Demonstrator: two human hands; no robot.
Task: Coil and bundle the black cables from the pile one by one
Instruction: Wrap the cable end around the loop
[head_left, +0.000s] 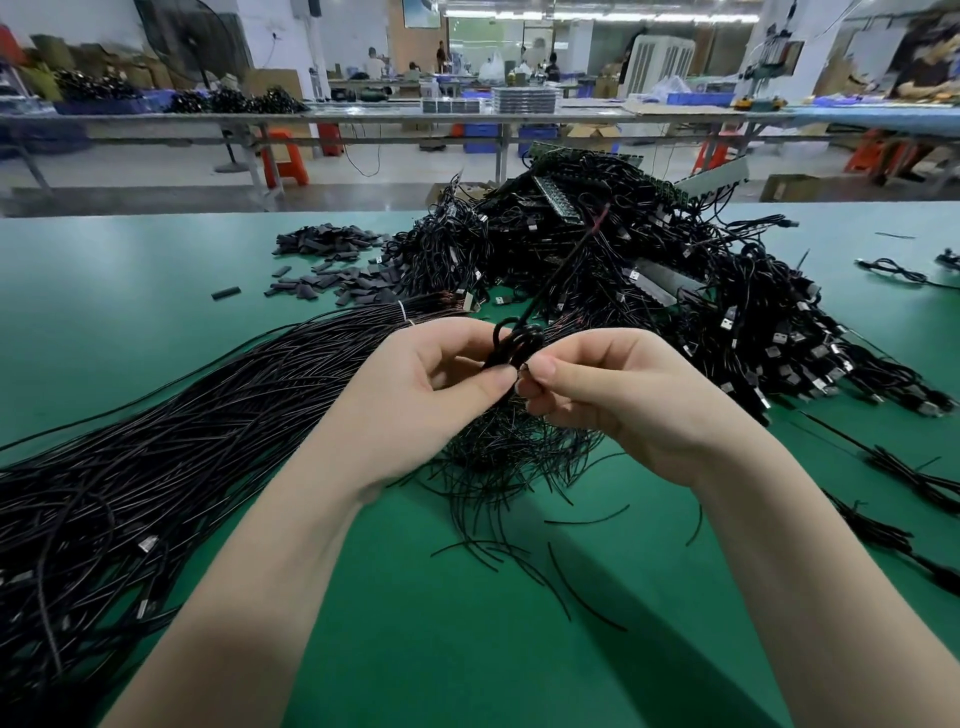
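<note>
Hands are meeting over the green table (156, 270), the left hand (415, 384) pinching a small coil (517, 345) of black cable between thumb and curled fingers, likely to keep the loops from springing apart. The right hand (618, 395) is nipping something thin at the coil's lower edge with thumb and forefinger, probably a tie or the cable's end, while the free tail (566, 260) is running up and away toward the pile (649, 270). Uncoiled cables (156, 441) are lying in a long sheaf at left, within reach for the next pick.
</note>
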